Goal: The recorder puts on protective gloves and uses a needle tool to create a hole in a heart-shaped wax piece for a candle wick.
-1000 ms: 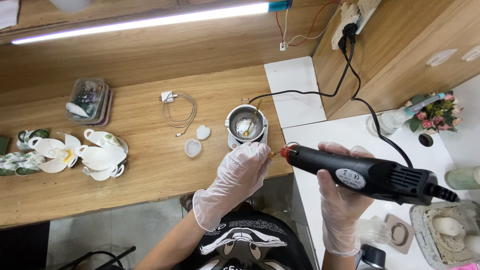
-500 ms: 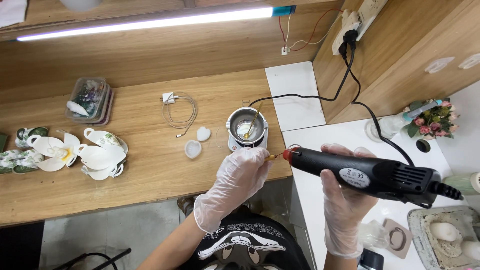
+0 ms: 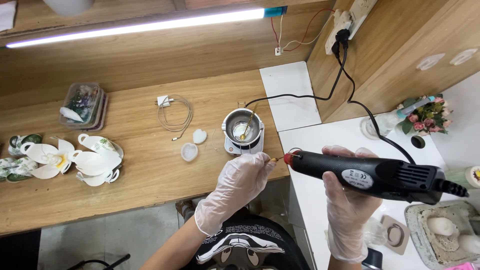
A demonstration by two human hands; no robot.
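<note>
My right hand (image 3: pixel 345 202), in a clear glove, grips a black heat gun (image 3: pixel 370 175) held level, its red nozzle pointing left. My left hand (image 3: pixel 237 182), also gloved, pinches a small thin object (image 3: pixel 274 159) right at the nozzle tip; what it is cannot be made out. Both hands hover over the front edge of the wooden bench (image 3: pixel 135 175). Just beyond them sits a small metal melting pot (image 3: pixel 243 131) on a heater base, with a gold spoon resting in it.
White flower-shaped pieces (image 3: pixel 75 160) lie at the left, a clear plastic box (image 3: pixel 82 104) behind them. A white cable and charger (image 3: pixel 172 112) and two small white moulds (image 3: pixel 194 144) lie mid-bench. The gun's black cord (image 3: pixel 345 85) runs to a wall socket. A white table (image 3: pixel 320 150) holds flowers and trays.
The hands and heat gun stay close together near the bench edge; the view has shifted slightly and the gun sits a little lower and more level.
</note>
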